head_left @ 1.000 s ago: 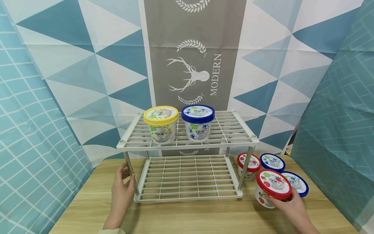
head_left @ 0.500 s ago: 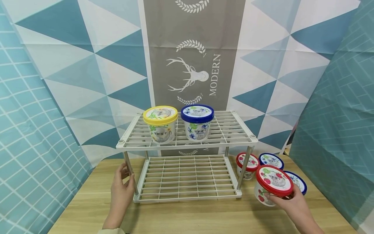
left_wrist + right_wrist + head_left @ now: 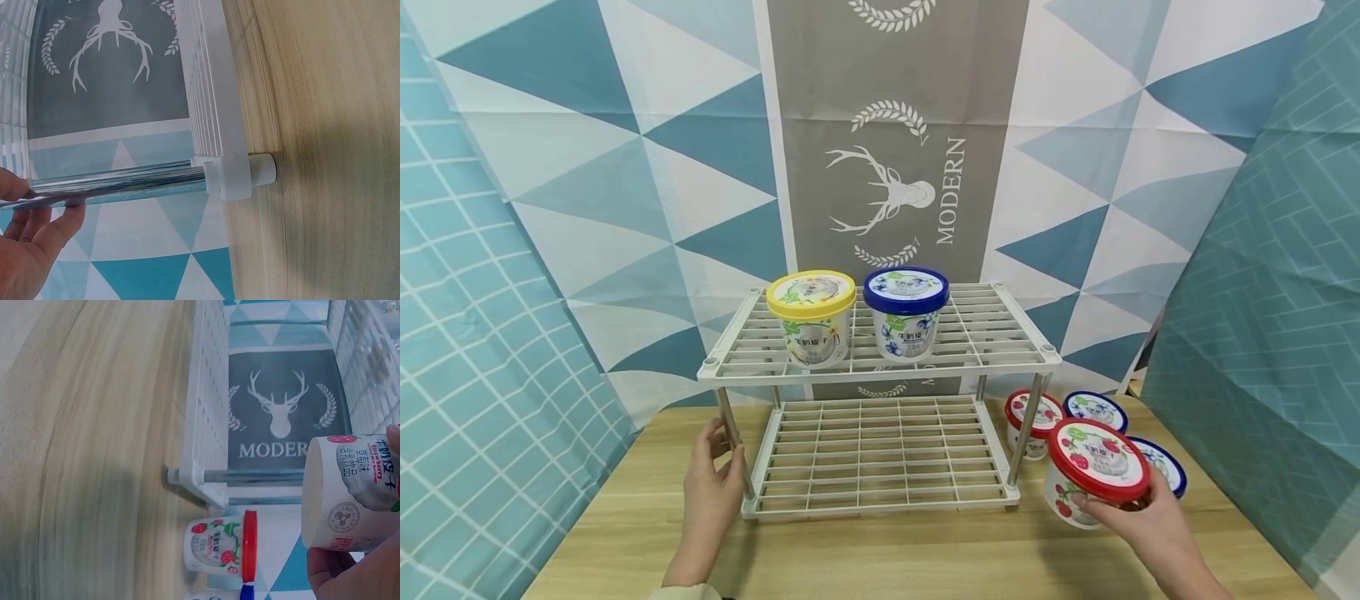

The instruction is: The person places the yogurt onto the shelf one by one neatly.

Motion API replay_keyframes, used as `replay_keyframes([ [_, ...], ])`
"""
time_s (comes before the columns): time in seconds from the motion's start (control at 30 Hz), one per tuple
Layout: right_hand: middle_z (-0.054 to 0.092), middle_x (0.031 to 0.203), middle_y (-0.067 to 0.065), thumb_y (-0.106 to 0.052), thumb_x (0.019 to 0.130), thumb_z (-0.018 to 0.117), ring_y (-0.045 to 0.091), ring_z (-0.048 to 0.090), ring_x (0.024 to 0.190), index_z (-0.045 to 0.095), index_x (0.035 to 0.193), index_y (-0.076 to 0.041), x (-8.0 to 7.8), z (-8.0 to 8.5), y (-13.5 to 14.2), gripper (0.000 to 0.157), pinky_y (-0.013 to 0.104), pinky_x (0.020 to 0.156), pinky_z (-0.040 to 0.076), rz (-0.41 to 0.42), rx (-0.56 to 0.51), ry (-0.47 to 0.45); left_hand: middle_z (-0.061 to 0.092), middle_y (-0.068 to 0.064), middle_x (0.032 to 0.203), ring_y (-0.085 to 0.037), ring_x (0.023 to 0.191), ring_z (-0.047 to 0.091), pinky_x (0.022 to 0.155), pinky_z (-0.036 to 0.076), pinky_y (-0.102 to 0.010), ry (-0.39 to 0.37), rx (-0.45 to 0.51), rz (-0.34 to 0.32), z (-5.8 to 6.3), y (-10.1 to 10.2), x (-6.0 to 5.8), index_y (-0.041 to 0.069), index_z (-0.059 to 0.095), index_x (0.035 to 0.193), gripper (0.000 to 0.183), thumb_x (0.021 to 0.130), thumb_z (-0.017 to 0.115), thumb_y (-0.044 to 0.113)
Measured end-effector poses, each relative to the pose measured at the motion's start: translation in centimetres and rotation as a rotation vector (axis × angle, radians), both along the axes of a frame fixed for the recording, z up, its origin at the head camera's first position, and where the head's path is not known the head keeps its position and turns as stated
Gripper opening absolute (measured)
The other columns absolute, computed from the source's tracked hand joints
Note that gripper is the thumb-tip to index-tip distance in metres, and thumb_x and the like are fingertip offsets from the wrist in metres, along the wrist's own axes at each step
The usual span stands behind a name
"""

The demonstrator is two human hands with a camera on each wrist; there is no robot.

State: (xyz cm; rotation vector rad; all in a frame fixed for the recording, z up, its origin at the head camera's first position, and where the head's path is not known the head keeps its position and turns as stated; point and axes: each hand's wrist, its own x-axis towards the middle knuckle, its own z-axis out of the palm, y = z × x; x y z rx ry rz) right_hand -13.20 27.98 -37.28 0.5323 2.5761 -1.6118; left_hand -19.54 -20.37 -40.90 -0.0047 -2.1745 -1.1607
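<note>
My left hand [image 3: 711,492] holds the front left metal post [image 3: 125,186] of a white two-tier rack [image 3: 880,375], thumb on one side and fingers on the other. In my right hand [image 3: 1150,525] is a red-lidded strawberry tub [image 3: 1097,462], gripped round its side. The right wrist view shows this tub [image 3: 350,494] raised off the table, its base facing the rack. On the upper shelf stand a yellow-lidded tub [image 3: 812,321] and a blue-lidded blueberry tub [image 3: 906,317], side by side.
Right of the rack, another red-lidded tub [image 3: 1035,417] and two blue-lidded tubs stand on the wooden table [image 3: 880,558]; the held tub partly hides the nearer blue-lidded tub [image 3: 1161,467]. The lower shelf [image 3: 880,454] bears no tubs. Patterned cloth [image 3: 895,100] hangs behind.
My right hand has lifted the strawberry tub slightly and shifted it a little left, towards the rack. My left hand keeps its hold on the post.
</note>
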Motion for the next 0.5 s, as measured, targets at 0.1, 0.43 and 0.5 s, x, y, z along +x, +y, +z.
replay_keyframes([
  [0.1, 0.016, 0.147, 0.031, -0.045, 0.077, 0.074, 0.049, 0.028, 0.127, -0.008, 0.147, 0.002, 0.3, 0.4, -0.4, 0.118, 0.055, 0.101, 0.046, -0.008, -0.005, 0.011, 0.055, -0.024, 0.109, -0.039, 0.101, 0.058, 0.082, 0.054, -0.052, 0.004, 0.002, 0.0, -0.1, 0.0, -0.1, -0.002, 0.036, 0.133, 0.049, 0.088, 0.054, -0.008],
  [0.43, 0.016, 0.147, 0.03, -0.041, 0.08, 0.072, 0.047, 0.029, 0.127, -0.007, 0.147, 0.001, 0.9, 1.7, -1.1, 0.112, 0.052, 0.099, 0.049, -0.026, -0.017, 0.035, 0.055, -0.024, 0.109, -0.038, 0.101, 0.058, 0.082, 0.055, -0.051, 0.007, 0.001, -0.001, -0.1, -0.1, -0.1, -0.003, 0.036, 0.133, 0.048, 0.088, 0.054, -0.008],
  [0.5, 0.016, 0.147, 0.03, -0.04, 0.08, 0.072, 0.047, 0.029, 0.127, -0.008, 0.147, 0.001, 1.0, 2.1, -1.3, 0.112, 0.052, 0.099, 0.049, -0.029, -0.019, 0.035, 0.055, -0.024, 0.109, -0.038, 0.101, 0.058, 0.081, 0.055, -0.05, 0.007, 0.0, 0.002, -0.2, -0.1, -0.1, -0.003, 0.036, 0.133, 0.048, 0.088, 0.054, -0.008],
])
